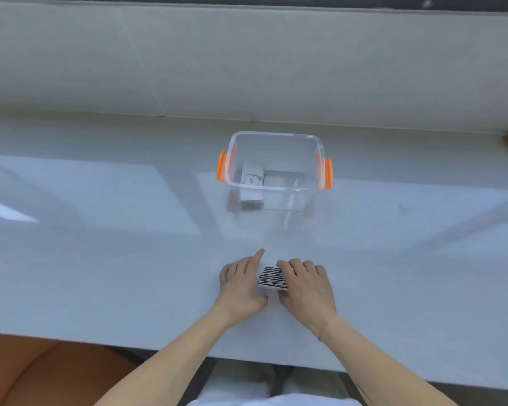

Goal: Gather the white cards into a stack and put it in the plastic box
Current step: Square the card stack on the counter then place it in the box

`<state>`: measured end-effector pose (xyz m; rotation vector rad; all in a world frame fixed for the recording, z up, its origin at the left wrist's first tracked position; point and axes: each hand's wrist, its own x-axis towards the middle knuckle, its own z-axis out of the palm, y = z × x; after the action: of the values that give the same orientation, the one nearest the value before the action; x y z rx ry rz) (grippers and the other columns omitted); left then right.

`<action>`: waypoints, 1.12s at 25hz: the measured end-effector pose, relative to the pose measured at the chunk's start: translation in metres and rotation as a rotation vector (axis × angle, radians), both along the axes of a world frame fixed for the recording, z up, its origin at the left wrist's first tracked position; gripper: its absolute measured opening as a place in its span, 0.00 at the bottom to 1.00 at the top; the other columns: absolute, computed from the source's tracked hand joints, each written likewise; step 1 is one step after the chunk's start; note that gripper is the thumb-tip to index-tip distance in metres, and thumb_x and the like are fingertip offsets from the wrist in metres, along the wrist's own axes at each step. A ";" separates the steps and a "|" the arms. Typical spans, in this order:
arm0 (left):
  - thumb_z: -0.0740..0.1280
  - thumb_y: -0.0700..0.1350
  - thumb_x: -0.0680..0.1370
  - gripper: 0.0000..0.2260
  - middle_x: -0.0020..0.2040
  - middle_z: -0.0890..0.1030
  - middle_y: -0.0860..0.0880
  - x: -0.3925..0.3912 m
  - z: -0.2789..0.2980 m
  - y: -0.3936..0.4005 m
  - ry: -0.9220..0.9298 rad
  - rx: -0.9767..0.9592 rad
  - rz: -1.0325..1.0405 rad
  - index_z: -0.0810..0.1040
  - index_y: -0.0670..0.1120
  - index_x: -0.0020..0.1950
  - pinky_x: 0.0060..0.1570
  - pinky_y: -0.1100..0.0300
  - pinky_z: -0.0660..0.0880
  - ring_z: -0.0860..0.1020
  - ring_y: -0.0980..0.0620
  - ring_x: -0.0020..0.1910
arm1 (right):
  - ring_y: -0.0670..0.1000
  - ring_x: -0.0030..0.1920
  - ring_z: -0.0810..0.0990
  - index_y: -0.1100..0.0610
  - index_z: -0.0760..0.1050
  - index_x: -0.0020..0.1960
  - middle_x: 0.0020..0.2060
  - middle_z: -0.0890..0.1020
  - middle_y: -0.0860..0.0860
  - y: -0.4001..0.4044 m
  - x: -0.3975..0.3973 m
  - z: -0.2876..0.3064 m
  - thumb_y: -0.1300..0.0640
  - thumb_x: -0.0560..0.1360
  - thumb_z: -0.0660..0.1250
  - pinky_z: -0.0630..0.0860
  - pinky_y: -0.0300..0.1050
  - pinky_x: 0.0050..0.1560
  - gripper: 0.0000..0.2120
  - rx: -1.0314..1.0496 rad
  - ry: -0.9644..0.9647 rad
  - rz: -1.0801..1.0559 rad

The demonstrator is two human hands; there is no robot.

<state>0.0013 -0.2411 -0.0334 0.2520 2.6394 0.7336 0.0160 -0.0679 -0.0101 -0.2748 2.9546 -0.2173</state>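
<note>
White cards pinched between both hands' fingers, faces hidden; plastic box beyond.

"love" is printed on the card in the plastic box.

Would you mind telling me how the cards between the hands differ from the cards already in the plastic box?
The cards on the table are pressed between the left hand and right hand, edges showing as dark stripes; the cards in the box lie untouched, a white printed face up. The first sit outside the plastic box, near the person; the second inside it, at its left. Both are gathered stacks.
</note>
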 end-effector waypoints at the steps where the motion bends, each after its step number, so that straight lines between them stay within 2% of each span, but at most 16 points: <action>1: 0.65 0.51 0.68 0.42 0.73 0.62 0.55 0.003 0.001 -0.007 -0.021 0.059 0.014 0.48 0.56 0.77 0.74 0.54 0.46 0.56 0.55 0.74 | 0.56 0.41 0.75 0.50 0.73 0.58 0.44 0.78 0.48 -0.001 0.001 0.000 0.54 0.63 0.71 0.71 0.50 0.42 0.23 0.000 -0.006 -0.004; 3: 0.63 0.44 0.69 0.40 0.77 0.56 0.56 0.010 0.002 -0.021 -0.089 0.290 0.111 0.48 0.54 0.78 0.76 0.55 0.47 0.52 0.57 0.76 | 0.56 0.42 0.75 0.49 0.72 0.59 0.44 0.78 0.48 -0.002 0.001 -0.002 0.54 0.63 0.70 0.70 0.50 0.43 0.24 0.009 -0.014 -0.011; 6: 0.58 0.38 0.68 0.40 0.78 0.51 0.59 0.026 0.009 -0.026 -0.143 0.586 0.358 0.47 0.52 0.78 0.73 0.69 0.49 0.49 0.66 0.76 | 0.56 0.40 0.73 0.49 0.72 0.57 0.42 0.77 0.48 -0.001 0.002 -0.005 0.56 0.63 0.70 0.69 0.50 0.41 0.23 0.021 0.002 -0.016; 8: 0.57 0.37 0.68 0.41 0.77 0.50 0.63 0.034 0.017 -0.010 -0.212 0.703 0.466 0.46 0.53 0.78 0.68 0.77 0.49 0.48 0.71 0.74 | 0.56 0.39 0.73 0.49 0.72 0.54 0.41 0.76 0.48 -0.003 0.003 -0.005 0.56 0.62 0.69 0.68 0.49 0.40 0.21 0.022 -0.005 -0.028; 10: 0.57 0.37 0.67 0.41 0.76 0.52 0.66 0.042 0.023 0.019 -0.323 0.796 0.464 0.47 0.55 0.78 0.62 0.82 0.55 0.52 0.77 0.70 | 0.56 0.39 0.72 0.49 0.72 0.52 0.41 0.76 0.48 -0.005 0.003 -0.005 0.57 0.61 0.69 0.67 0.49 0.40 0.20 0.016 -0.007 -0.052; 12: 0.57 0.37 0.67 0.40 0.73 0.60 0.65 0.046 0.026 0.039 -0.415 0.884 0.443 0.51 0.57 0.77 0.56 0.81 0.65 0.61 0.78 0.66 | 0.56 0.38 0.72 0.49 0.72 0.52 0.40 0.76 0.48 -0.006 0.003 -0.005 0.58 0.60 0.68 0.66 0.49 0.39 0.20 0.018 -0.012 -0.062; 14: 0.57 0.37 0.65 0.39 0.72 0.64 0.63 0.041 0.023 0.035 -0.422 0.898 0.471 0.56 0.58 0.75 0.56 0.79 0.67 0.64 0.76 0.65 | 0.56 0.38 0.72 0.50 0.72 0.51 0.40 0.76 0.48 -0.006 0.003 -0.006 0.58 0.59 0.67 0.65 0.48 0.39 0.21 0.020 0.003 -0.067; 16: 0.57 0.37 0.64 0.40 0.75 0.60 0.63 0.036 0.018 0.021 -0.379 0.873 0.524 0.56 0.56 0.76 0.61 0.77 0.61 0.59 0.72 0.71 | 0.56 0.38 0.72 0.50 0.72 0.51 0.40 0.76 0.48 -0.005 0.002 -0.006 0.58 0.59 0.68 0.65 0.49 0.38 0.21 0.021 0.015 -0.070; 18: 0.57 0.38 0.64 0.41 0.75 0.58 0.64 0.035 0.016 0.018 -0.382 0.866 0.579 0.55 0.57 0.77 0.59 0.78 0.60 0.56 0.69 0.73 | 0.56 0.37 0.71 0.50 0.72 0.50 0.39 0.76 0.48 -0.005 0.002 -0.007 0.58 0.58 0.68 0.64 0.49 0.38 0.21 0.027 0.015 -0.069; 21: 0.58 0.38 0.63 0.41 0.70 0.65 0.66 0.039 0.018 0.031 -0.462 0.856 0.456 0.55 0.61 0.75 0.52 0.79 0.67 0.64 0.73 0.67 | 0.56 0.37 0.71 0.50 0.72 0.50 0.39 0.75 0.48 -0.006 0.004 -0.009 0.58 0.58 0.68 0.64 0.48 0.38 0.20 0.026 0.024 -0.077; 24: 0.58 0.39 0.63 0.42 0.73 0.61 0.66 0.032 0.017 0.022 -0.434 0.862 0.467 0.54 0.59 0.76 0.58 0.75 0.64 0.59 0.70 0.71 | 0.56 0.37 0.72 0.50 0.72 0.49 0.38 0.76 0.48 -0.005 0.003 -0.009 0.58 0.58 0.68 0.65 0.48 0.38 0.20 0.026 0.027 -0.076; 26: 0.58 0.39 0.65 0.42 0.74 0.59 0.65 0.029 0.017 0.023 -0.415 0.888 0.563 0.51 0.58 0.78 0.57 0.74 0.64 0.61 0.76 0.67 | 0.56 0.37 0.72 0.51 0.73 0.48 0.38 0.76 0.48 -0.006 0.003 -0.008 0.58 0.58 0.69 0.65 0.48 0.38 0.19 0.021 0.027 -0.081; 27: 0.58 0.38 0.65 0.42 0.72 0.64 0.64 0.030 0.018 0.029 -0.432 0.906 0.567 0.50 0.57 0.78 0.54 0.74 0.68 0.65 0.78 0.62 | 0.56 0.37 0.72 0.50 0.73 0.48 0.38 0.76 0.48 -0.006 0.004 -0.008 0.57 0.58 0.69 0.65 0.48 0.38 0.19 0.021 0.026 -0.084; 28: 0.58 0.38 0.66 0.42 0.69 0.69 0.62 0.033 0.019 0.038 -0.466 0.917 0.533 0.49 0.55 0.78 0.51 0.74 0.71 0.71 0.76 0.58 | 0.55 0.37 0.72 0.50 0.73 0.48 0.38 0.76 0.47 -0.006 0.004 -0.008 0.57 0.58 0.69 0.65 0.48 0.39 0.19 0.022 0.023 -0.085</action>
<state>0.0338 -0.2027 -0.0141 -0.3652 1.7683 1.8786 0.0197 -0.0736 -0.0177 -0.1493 2.9920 -0.1937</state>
